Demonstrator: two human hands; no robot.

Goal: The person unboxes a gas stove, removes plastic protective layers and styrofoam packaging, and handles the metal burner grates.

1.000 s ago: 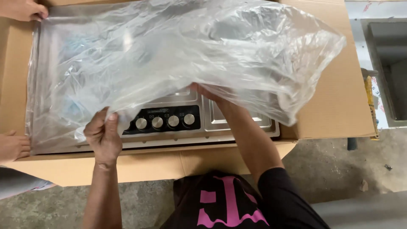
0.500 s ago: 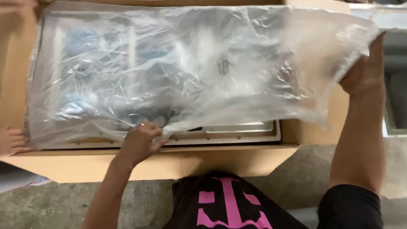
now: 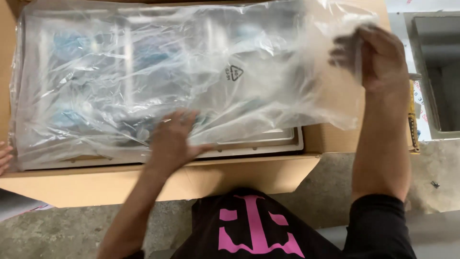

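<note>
A: Where is everything right now?

B: A flat stainless-steel gas cooktop (image 3: pixel 258 141) lies in an open brown cardboard box (image 3: pixel 158 180), covered by a thin, clear, crinkled plastic bag (image 3: pixel 201 72). The right hand (image 3: pixel 381 60) has its grip pinched on the bag's far right edge, lifted off the box. The left hand (image 3: pixel 172 139) lies flat and spread on the film near the front rim, closed on nothing.

A: How would the bag handle?

B: Very light, limp and slippery, I'd judge; it probably tears easily, so bunched edges are best to pinch.

A: And the cooktop?

B: Likely heavy and stiff. Take it by the rigid rim, not through the film. Someone else's fingers (image 3: pixel 5 156) show at the box's left edge.
</note>
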